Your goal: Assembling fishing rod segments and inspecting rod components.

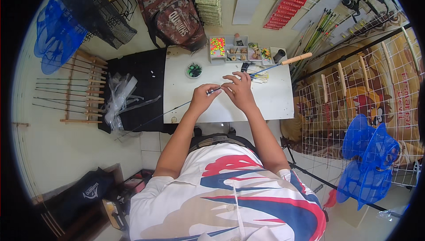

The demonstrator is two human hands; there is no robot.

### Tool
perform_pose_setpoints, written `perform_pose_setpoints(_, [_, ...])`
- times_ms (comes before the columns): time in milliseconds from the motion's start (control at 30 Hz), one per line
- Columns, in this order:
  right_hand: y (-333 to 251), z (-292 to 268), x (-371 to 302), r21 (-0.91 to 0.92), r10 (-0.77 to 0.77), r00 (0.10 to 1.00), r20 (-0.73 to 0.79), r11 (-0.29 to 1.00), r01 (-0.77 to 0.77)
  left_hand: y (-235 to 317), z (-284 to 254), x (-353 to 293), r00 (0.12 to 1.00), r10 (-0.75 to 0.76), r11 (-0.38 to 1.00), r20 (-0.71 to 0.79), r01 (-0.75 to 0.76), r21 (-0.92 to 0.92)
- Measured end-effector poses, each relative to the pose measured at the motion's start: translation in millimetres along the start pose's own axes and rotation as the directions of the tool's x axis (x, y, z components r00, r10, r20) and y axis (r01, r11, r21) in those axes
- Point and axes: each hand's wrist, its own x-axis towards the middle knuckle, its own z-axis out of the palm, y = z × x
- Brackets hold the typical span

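A thin fishing rod with a pale wooden handle and a blue lower shaft slants across the white table, its thin end reaching out to the left. My left hand is closed around the rod, fingertips pinched at a dark section. Just to the right, my right hand is closed too, its thumb and fingertips meeting at the same stretch of rod. Any small part between the fingertips is too tiny to make out. Beyond the right hand lie white and dark strips, partly under the blue shaft.
On the white table stand a compartment box of bright beads and spools, a dark cylinder and a round tub of green pieces. Clear plastic bags lie on black cloth at left. Wire racks flank the right.
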Motion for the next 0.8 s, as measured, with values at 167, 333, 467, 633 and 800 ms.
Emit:
perform_pose_setpoints(167, [3,-3,-2,-0.009,-0.018,1.0,0.005,1.0,0.018,-3,3,2,0.999,-0.038,0.999,-0.022,0.037,-0.039])
perform_pose_setpoints(333, [5,-2,-7,0.0,-0.014,1.0,0.018,1.0,0.014,-5,6,2,0.999,0.038,0.999,-0.028,-0.037,0.034])
perform_pose_setpoints(467, [7,1,-11,0.04,0.033,0.999,0.039,0.999,-0.035,-5,9,0,1.0,0.021,0.999,0.005,-0.021,-0.032])
perform_pose_setpoints(633, [11,0,-16,0.039,0.012,0.999,0.03,0.999,-0.013,8,6,-4,0.996,0.056,0.994,0.063,-0.061,0.087])
perform_pose_setpoints(800, [7,-4,-15,0.058,0.012,0.995,0.099,0.998,-0.018,3,4,-6,0.997,0.041,0.99,0.066,-0.049,0.134])
